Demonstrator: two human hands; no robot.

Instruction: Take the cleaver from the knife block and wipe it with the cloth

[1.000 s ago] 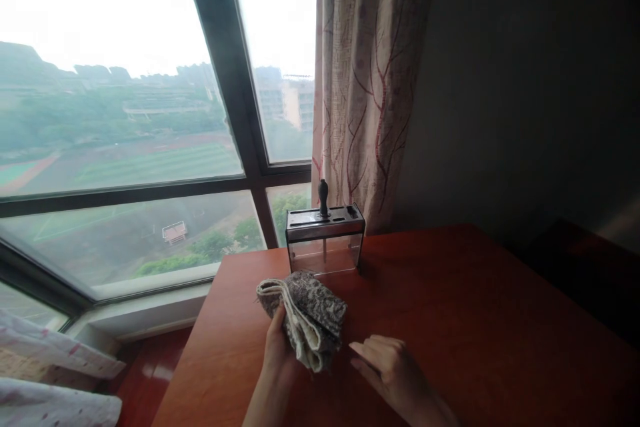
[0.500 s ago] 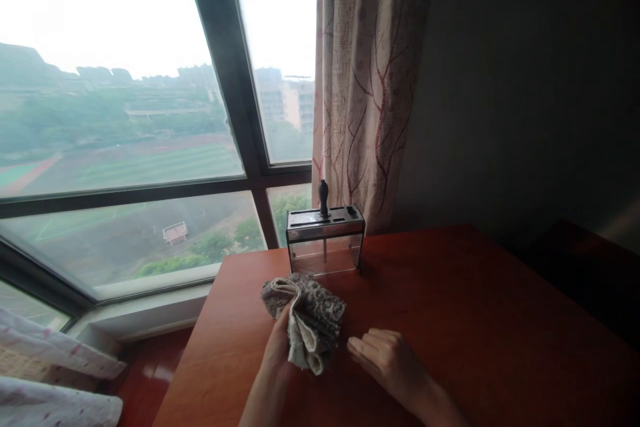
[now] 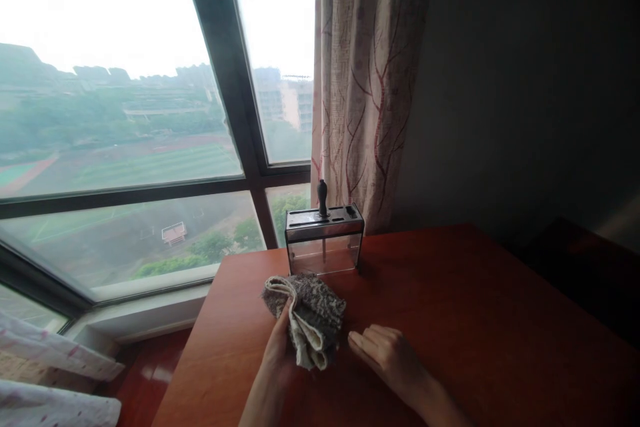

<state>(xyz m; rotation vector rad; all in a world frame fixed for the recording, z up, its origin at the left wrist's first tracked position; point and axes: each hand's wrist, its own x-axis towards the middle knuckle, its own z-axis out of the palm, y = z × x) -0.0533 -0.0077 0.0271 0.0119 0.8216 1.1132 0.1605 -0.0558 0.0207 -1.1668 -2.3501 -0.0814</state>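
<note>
My left hand (image 3: 281, 340) grips a folded grey cloth (image 3: 320, 310) with a shaggy face and pale edges, its folds fanned toward me. The cloth is just above or on the reddish-brown table (image 3: 450, 320); the exact contact cannot be seen. To its right, my right hand (image 3: 385, 350) is apart from the cloth, with fingers curled together and nothing visible in them. Behind the cloth stands a clear-sided knife block (image 3: 325, 257) with a slotted metal top. A dark-handled tool (image 3: 323, 199) with a thin rod stands upright in it.
A large window (image 3: 125, 133) with dark frames borders the table's left and far side. A patterned curtain (image 3: 370, 80) hangs behind the knife block. More curtain fabric (image 3: 55, 407) shows at lower left. The table's left edge drops to a reddish floor (image 3: 150, 373).
The cloth's folds have shifted slightly in my left hand, the upper fold now wider. My right hand has hardly moved.
</note>
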